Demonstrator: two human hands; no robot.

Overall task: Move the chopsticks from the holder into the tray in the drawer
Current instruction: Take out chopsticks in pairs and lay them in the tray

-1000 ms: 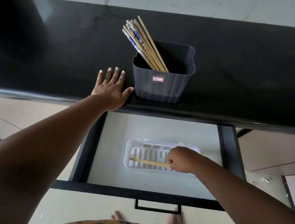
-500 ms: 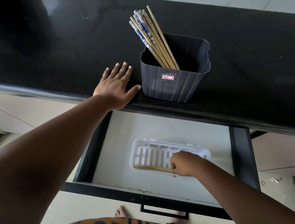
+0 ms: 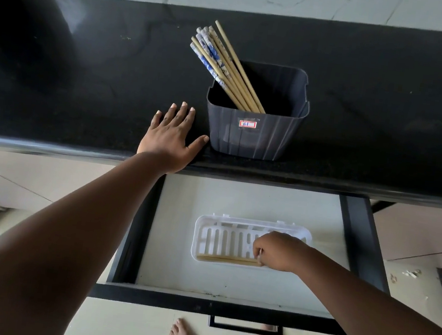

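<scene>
Down in the open drawer, a right hand pinches wooden chopsticks lying lengthwise along the white tray's near edge, while the flat, spread left hand rests nearer the holder.

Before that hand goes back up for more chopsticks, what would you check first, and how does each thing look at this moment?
1. Chopsticks lie flat inside the white tray, along its near edge: ok.
2. Right hand has let go: not ok, its fingers are curled at the sticks' end, apparently pinching them.
3. Drawer is open far enough to reach the tray: ok.
4. Holder stands upright on the counter: ok.
5. More chopsticks in the holder stick out within reach: ok.
6. Left hand rests flat on the counter, beside the holder: ok.
</scene>
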